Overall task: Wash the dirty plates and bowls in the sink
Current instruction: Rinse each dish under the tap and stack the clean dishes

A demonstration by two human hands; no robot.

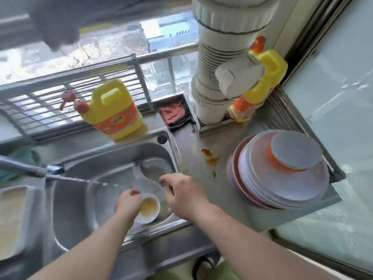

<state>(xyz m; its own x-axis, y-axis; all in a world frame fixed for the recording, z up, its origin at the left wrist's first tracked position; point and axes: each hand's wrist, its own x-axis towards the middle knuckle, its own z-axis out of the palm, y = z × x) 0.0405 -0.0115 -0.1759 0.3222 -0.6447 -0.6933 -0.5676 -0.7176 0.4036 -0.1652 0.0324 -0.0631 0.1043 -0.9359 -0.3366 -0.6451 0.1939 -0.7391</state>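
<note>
Small white bowl (148, 208) sits low in the sink (113, 158), lower centre of the frame, with brownish liquid in it; my left hand (128, 203) is on its left rim, fingers (135, 192) curled over the edge, so I read that as holding the bowl; the grip underneath is hidden by the hand itself. My right hand (182, 196) is just right of the bowl, above the sink's right edge, fingers bent downward and loosely apart; something pale and blurred lies under the fingertips, maybe a plate in the basin; I cannot tell whether the right hand pinches it or only hovers. The key relation: the bowl lies between the two hands, touching the left, just beside the right; the left is the nearer one. The bowl is round, so no long axis; it looks tilted a little toward the lower right. The tap (30, 168) comes in from the left edge and a thin stream runs rightward toward the bowl, landing just short of the left hand's fingers. The stack of plates (282, 188) waits on the desk (201, 158) at right, well apart from both hands, with orange sauce on top; I judge most of the washing not yet done. Yellow soap jug (113, 110) stands behind the sink, upper left of centre, untouched.
</note>
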